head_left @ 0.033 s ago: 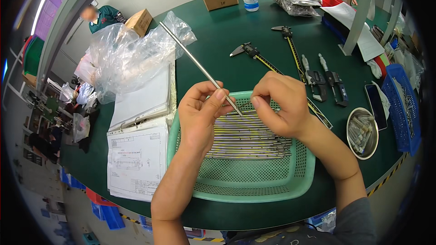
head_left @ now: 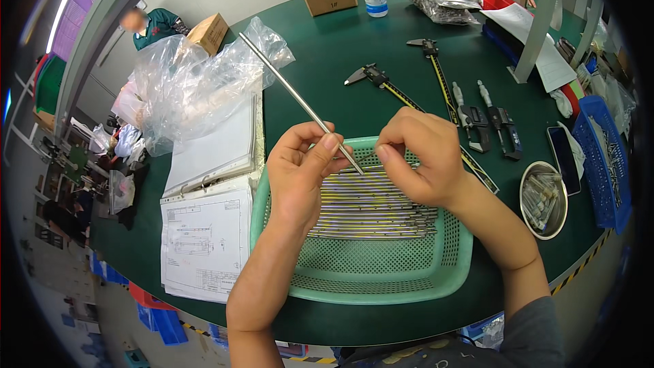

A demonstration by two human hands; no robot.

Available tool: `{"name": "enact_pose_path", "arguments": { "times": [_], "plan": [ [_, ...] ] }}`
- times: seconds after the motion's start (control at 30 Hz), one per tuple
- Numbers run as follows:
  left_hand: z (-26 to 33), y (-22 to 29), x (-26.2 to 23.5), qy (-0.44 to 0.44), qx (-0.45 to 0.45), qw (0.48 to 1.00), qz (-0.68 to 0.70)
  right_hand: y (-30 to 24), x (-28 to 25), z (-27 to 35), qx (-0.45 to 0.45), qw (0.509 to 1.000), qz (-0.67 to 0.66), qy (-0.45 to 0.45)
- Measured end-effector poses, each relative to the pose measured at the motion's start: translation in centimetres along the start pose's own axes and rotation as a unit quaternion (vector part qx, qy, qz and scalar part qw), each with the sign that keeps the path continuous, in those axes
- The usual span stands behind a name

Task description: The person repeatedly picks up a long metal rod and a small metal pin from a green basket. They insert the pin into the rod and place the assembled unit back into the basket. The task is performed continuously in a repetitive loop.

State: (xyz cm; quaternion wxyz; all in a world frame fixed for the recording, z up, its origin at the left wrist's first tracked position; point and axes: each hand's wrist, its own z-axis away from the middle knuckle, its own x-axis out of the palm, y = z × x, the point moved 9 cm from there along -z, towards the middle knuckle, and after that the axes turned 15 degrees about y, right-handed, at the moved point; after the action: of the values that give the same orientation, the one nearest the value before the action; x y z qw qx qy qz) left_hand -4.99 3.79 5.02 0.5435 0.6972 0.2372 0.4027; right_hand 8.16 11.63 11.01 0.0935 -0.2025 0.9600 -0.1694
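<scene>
Metal rod (head_left: 293,92) is in the L hand (head_left: 300,167), running on a slant from upper ctr-left of the frame down to mid-frame, lower end over the green basket (head_left: 381,293). Handling: prob. stiff, fairly light for its length, smooth & shiny so likely a bit slippery, esp. w/ damp or oily fingers. Doesn't look fragile, tho the finish could prob. scratch vs. the other rods (head_left: 371,211) lying in the basket, lower ctr. Best hold: prob. nearer mid-length for balance; the present grip is close to the low end, so the long upper part likely wants to tip.

L hand: thumb & fingers closed on the rod near its lower end, forearm coming up from bottom ctr-left, palm turned partly up. R hand (head_left: 426,157): right of the rod's low end, knuckles up, fingers curled, thumb & index tips brought together. A thin dark bit (head_left: 368,157) shows btwn those tips and the rod; can't tell what it is, or if the R fingers grip it or touch the rod. R forearm slopes in from lower right, elbow bent. Can't tell if the rod's low end touches the ones below.
</scene>
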Motion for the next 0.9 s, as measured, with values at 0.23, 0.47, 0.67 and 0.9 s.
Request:
{"name": "enact_pose_path", "arguments": {
  "times": [0.23, 0.47, 0.67, 0.9],
  "plan": [
    [-0.1, -0.2, 0.0, 0.001, -0.005, 1.000, 0.003, -0.3, 0.4, 0.1, -0.012, 0.999, 0.037, -0.027],
    [0.1, 0.1, 0.2, -0.002, 0.011, 1.000, -0.013, -0.5, 1.5, 0.6, -0.025, 0.995, 0.056, -0.080],
    [-0.9, 0.0, -0.8, 0.030, 0.043, 0.994, -0.100, 1.1, -1.8, -0.3, 0.063, 0.994, -0.012, 0.087],
    [1.0, -0.1, 2.5, -0.199, 0.292, 0.795, -0.494, 0.3, -4.8, -0.5, -0.014, 0.976, -0.071, 0.206]
  ]
}}
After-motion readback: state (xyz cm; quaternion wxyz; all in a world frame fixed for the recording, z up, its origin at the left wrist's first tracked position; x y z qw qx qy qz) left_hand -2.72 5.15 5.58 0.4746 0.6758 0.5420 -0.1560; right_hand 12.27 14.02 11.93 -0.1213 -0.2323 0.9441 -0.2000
